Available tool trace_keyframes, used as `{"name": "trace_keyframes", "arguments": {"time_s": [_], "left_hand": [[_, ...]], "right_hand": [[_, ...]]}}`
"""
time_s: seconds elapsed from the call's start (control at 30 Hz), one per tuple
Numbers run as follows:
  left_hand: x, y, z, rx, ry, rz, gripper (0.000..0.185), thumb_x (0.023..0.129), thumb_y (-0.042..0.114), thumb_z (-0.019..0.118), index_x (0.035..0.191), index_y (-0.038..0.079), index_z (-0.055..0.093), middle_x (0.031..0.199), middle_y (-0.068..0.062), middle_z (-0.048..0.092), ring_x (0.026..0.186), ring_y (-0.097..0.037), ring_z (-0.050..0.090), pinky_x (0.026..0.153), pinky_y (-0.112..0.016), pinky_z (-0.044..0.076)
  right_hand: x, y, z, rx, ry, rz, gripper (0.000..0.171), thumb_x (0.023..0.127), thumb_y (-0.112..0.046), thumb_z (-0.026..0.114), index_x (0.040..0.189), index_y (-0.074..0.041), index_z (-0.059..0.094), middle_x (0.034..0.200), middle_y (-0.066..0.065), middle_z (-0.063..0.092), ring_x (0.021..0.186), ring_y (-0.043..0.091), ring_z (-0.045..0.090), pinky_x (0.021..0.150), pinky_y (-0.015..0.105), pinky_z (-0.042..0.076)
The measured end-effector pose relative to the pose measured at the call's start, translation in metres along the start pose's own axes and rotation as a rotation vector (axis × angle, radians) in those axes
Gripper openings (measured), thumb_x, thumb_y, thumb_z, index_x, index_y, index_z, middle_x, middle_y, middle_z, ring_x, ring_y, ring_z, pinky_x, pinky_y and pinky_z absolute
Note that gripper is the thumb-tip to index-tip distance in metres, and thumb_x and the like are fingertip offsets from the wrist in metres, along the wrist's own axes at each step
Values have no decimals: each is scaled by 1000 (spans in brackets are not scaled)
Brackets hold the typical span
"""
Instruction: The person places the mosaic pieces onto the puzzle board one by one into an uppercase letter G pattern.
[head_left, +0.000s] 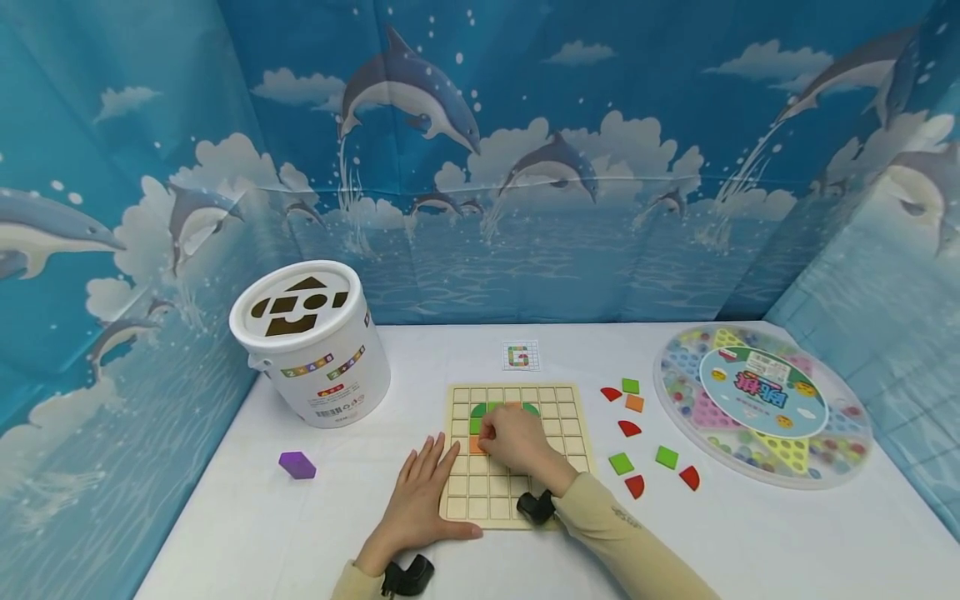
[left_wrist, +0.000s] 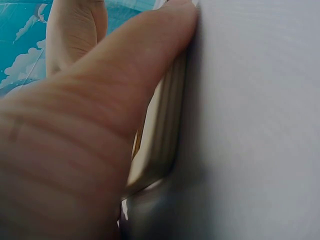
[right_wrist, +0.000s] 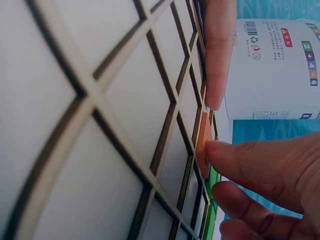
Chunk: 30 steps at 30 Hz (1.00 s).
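A pale wooden grid board lies on the white table, bearing several tiles. My right hand reaches over it with curled fingers, fingertips at an orange square tile in a left-side cell. In the right wrist view a fingertip touches that orange tile's face, with green tiles just beyond. Above it sits a green square tile; green rounded corner pieces stand at both ends of the top row, partly behind the hand. My left hand lies spread along the board's left edge, its thumb by the front edge.
Right of the board lie loose red quarter-circle pieces, green squares and an orange square. A small pattern card lies behind. A white bucket and purple piece stand left; a round game box lies right.
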<state>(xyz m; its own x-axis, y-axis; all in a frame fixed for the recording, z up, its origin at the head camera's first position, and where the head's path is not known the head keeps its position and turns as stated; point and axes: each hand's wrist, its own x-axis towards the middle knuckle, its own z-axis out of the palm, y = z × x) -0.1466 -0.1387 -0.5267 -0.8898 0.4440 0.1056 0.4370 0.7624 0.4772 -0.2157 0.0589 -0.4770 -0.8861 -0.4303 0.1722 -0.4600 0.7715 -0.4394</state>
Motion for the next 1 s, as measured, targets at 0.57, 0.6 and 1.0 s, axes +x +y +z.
{"name": "trace_keyframes", "arguments": {"time_s": [0.57, 0.6, 1.0], "left_hand": [[-1, 1, 1, -4, 28, 16, 116, 65, 70, 71, 150, 5, 26, 155, -18, 16, 141, -35, 10, 109, -54, 8], [-1, 1, 0, -5, 26, 13, 116, 65, 70, 71, 150, 5, 26, 155, -18, 16, 141, -35, 10, 109, -54, 8], [-2, 3, -1, -16, -2, -3, 116, 65, 70, 71, 150, 6, 25, 155, -17, 15, 142, -34, 8, 110, -54, 7]], "right_hand": [[-22, 13, -38, 79, -48, 65, 13, 81, -19, 76, 74, -21, 65, 62, -13, 50, 54, 7, 45, 50, 27, 38], [-25, 15, -43, 84, -37, 75, 13, 81, -20, 76, 74, -21, 65, 62, -13, 50, 54, 8, 44, 49, 27, 38], [-63, 71, -90, 82, 99, 166, 8, 84, -24, 73, 79, -21, 68, 67, -11, 55, 51, 9, 45, 46, 28, 37]]}}
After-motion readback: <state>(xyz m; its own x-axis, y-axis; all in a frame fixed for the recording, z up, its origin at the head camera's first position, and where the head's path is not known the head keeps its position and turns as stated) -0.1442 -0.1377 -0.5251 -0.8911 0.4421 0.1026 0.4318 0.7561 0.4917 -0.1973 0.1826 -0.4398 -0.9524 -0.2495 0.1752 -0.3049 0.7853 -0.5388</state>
